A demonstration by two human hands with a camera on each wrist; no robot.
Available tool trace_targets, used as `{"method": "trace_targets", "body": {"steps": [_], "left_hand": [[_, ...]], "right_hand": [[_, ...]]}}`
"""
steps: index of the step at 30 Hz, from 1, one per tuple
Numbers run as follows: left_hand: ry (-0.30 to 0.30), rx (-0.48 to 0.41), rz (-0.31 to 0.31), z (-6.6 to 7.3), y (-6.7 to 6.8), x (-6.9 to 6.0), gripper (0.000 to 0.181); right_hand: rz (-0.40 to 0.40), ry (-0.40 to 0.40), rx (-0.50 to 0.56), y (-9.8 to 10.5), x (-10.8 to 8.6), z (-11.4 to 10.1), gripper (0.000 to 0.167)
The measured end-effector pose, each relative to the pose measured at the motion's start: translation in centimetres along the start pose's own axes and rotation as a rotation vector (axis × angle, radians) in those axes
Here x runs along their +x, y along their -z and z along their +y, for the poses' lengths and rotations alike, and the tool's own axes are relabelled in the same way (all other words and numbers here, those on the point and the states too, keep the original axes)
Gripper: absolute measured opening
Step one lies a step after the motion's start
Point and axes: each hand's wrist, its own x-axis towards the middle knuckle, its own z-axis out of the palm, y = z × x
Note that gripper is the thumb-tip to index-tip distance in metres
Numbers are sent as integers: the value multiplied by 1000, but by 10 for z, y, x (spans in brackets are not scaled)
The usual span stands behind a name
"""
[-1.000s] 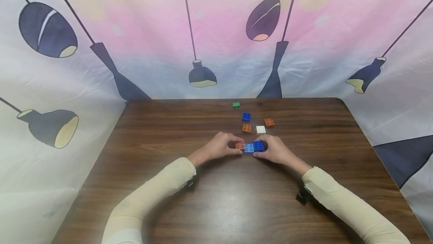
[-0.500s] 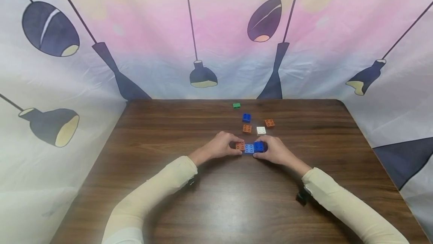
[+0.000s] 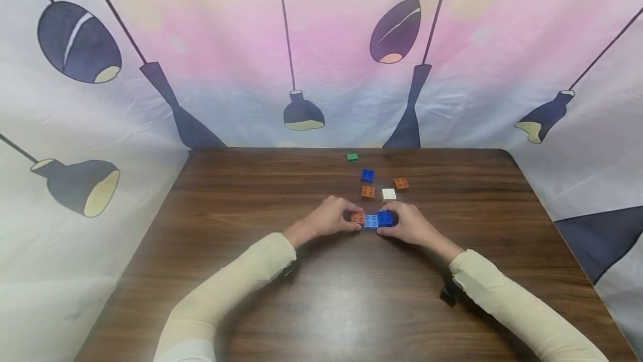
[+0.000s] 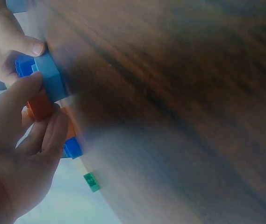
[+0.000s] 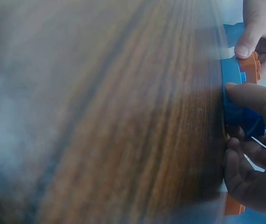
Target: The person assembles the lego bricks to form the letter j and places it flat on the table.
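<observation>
The left grip is pinching an orange brick and the right grip a dark blue brick, well in from the far edge of the wooden counter. Beneath, a longer light blue brick is carrying both at its ends. Nearer that edge, a second blue brick, two loose orange bricks and a white brick are lying; a green brick is resting closest to it

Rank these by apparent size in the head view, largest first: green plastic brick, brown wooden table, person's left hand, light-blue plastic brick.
1. Brown wooden table
2. Left hand
3. Light-blue plastic brick, partly covered
4. Green plastic brick, farther away
</observation>
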Motion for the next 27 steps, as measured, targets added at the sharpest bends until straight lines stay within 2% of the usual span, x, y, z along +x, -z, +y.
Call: {"method": "trace_targets", "body": {"steps": [8,14,19,27], "left_hand": [[8,-31,19,-3,-10,-1,46],[-8,-46,24,-2,-15,-1,45],[-4,-56,23,-1,-18,-1,52],[-20,-36,45,3,-24,5,56]], "right_hand": [[-1,-8,4,1,-1,0,38],[13,2,2,0,-2,2,39],[16,3,5,-2,-2,2,39],[19,57,-10,3,-8,4,58]]}}
